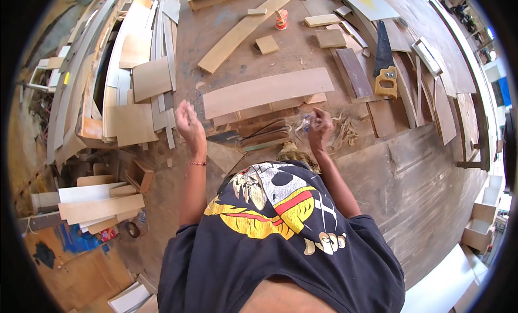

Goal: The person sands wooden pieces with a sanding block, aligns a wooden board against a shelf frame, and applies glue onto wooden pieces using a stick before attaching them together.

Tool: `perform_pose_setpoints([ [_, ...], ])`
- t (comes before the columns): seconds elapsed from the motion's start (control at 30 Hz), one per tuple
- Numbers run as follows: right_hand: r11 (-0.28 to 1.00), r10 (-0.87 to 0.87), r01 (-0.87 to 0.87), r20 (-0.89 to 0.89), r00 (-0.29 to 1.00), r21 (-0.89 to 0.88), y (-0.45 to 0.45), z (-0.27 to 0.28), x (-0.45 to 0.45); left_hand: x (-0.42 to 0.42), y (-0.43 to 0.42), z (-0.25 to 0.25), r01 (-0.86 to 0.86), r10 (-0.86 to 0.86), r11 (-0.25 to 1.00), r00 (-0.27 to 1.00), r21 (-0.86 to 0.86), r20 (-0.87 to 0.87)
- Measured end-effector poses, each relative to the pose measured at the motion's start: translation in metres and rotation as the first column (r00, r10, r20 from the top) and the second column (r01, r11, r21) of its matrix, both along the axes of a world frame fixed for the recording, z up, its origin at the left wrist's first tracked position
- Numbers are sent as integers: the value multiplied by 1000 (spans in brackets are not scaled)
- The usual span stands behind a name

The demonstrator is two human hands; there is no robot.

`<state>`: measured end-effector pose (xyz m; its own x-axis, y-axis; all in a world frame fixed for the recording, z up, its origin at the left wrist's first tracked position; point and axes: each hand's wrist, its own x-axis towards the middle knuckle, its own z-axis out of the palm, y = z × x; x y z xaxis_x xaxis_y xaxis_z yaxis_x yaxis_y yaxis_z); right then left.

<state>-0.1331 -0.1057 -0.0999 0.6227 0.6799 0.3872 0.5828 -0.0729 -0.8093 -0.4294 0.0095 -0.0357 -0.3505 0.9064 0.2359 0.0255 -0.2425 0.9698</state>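
Note:
My left hand (pixel 190 124) is raised beside the left end of a long pale wooden board (pixel 268 92), its fingers stretched upward and slightly blurred; it holds nothing I can see. Past the board's right end, my right hand (pixel 321 125) has its fingers curled in. A clear, bluish plastic-looking piece (pixel 306 122) shows right by those fingertips; whether they grip it is hard to tell. The board lies across in front of me, with more wood strips (pixel 253 114) showing under its near edge. Neither hand touches the board.
A handsaw (pixel 384 62) with a wooden handle lies at the right among offcuts. A red and white tub (pixel 281 20), a long plank (pixel 245 30) and a small wood square (pixel 267 45) lie farther back. Stacked panels (pixel 141 78) line the left. Wood shavings (pixel 347 131) lie right of my right hand.

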Motion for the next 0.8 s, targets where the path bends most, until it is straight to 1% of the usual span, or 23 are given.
perform_pose_setpoints([
  [0.03,996,-84,83,-54,995,-14,-1,1,9,-8,-3,-12,-7,7,1000,1000,-2,4],
  [0.07,986,-167,164,-106,980,-30,0,1,20,-16,-6,-23,-44,34,983,998,-179,-60],
  [0.1,980,-198,200,-108,974,6,2,-1,34,-20,-8,-30,-90,49,933,991,-347,-125],
  [0.13,971,-230,236,-112,967,43,6,-5,49,-20,-8,-32,-95,55,932,991,-349,-123],
  [0.17,972,-225,230,-110,968,41,10,-7,66,-20,-8,-34,-48,-14,908,989,-415,-145],
  [0.2,982,-188,185,-84,979,-36,14,-8,84,-20,-9,-36,-4,-84,877,983,-480,-161],
  [0.23,983,-150,142,-61,987,-112,20,-7,97,-20,-7,-41,-6,-80,877,984,-481,-159],
  [0.27,984,-147,140,-59,987,-113,26,-7,107,-19,-2,-48,67,-110,857,992,-510,-54],
  [0.3,981,-79,40,-206,975,-188,32,-4,114,-18,0,-48,144,-138,835,989,-530,53],
  [0.33,966,-23,-69,-351,936,-247,38,-1,119,-18,2,-47,145,-136,836,989,-530,56],
  [0.37,966,-22,-69,-348,937,-248,43,0,123,-19,4,-46,131,-142,826,990,-548,23],
  [0.4,964,29,-141,-442,897,-223,48,3,125,-20,6,-44,116,-148,817,989,-565,-11],
  [0.43,959,79,-211,-532,843,-192,53,6,126,-22,9,-44,116,-147,817,989,-565,-10],
  [0.47,950,121,-256,-549,827,-177,59,-2,131,-24,12,-47,134,-159,818,987,-560,5],
  [0.5,949,121,-258,-549,827,-180,64,0,132,-24,13,-45,151,-169,818,985,-555,19],
  [0.53,923,98,-302,-611,786,-241,70,1,132,-24,13,-44,150,-168,817,986,-556,19],
  [0.57,890,68,-348,-667,742,-296,73,2,133,-24,14,-42,157,-203,817,979,-556,-21],
  [0.6,888,70,-351,-667,742,-297,76,7,133,-23,16,-39,163,-236,816,970,-554,-61],
  [0.63,882,43,-363,-714,699,-302,78,12,133,-23,17,-40,161,-232,816,971,-555,-60],
  [0.67,875,13,-375,-757,653,-308,78,15,133,-25,18,-40,181,-265,805,962,-564,-70],
  [0.7,873,15,-377,-755,655,-310,78,19,132,-27,17,-36,202,-297,795,952,-573,-77],
  [0.77,857,-2,-413,-804,594,-308,81,22,136,-24,14,-31,205,-292,791,954,-576,-62],
  [0.8,855,3,-418,-803,595,-306,81,29,133,-25,11,-26,212,-292,789,955,-576,-49],
])
